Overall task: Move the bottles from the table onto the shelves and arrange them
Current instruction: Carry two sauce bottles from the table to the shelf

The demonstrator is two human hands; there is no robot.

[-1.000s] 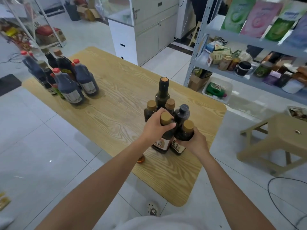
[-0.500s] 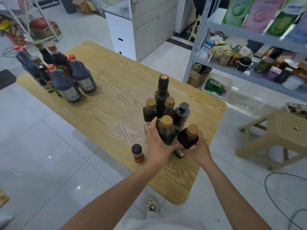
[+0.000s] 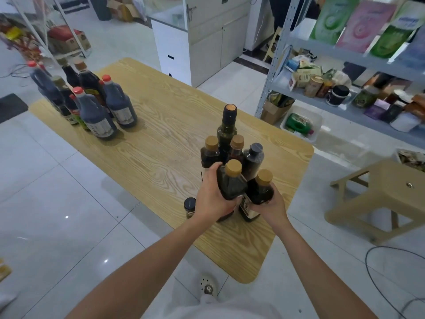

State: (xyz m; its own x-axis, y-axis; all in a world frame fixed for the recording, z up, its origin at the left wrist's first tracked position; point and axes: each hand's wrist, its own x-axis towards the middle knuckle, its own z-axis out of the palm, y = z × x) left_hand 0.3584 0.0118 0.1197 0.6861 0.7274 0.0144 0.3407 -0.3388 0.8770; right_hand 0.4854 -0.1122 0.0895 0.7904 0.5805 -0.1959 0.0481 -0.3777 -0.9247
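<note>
The left hand point(image 3: 211, 199) is curled around a dark bottle with a tan cap point(image 3: 230, 184), and the right hand point(image 3: 273, 206) is wrapped the same way around a second tan-capped bottle point(image 3: 259, 192) just beside it. Both bottles lean slightly toward the camera at the near end of the table point(image 3: 161, 134). Whether their bases have left the wood cannot be told.

Directly behind them stand 4 more: a tall green bottle point(image 3: 227, 127), 2 tan-capped bottles point(image 3: 210, 153) point(image 3: 236, 146) and a dark-capped bottle point(image 3: 253, 157). A small dark-capped bottle point(image 3: 189, 207) sits by the left wrist, which makes 7 in this near group.

At the far end is another cluster point(image 3: 92, 102) of at least 7 jugs and bottles, several with red caps. They overlap too much for an exact count.

The grey shelves point(image 3: 322, 101) to the right hold jars, boxes and packets, and none of these bottles appears there. By that, the task looks to be at its start, with 2 bottles in hand and all the rest left to carry and arrange.
</note>
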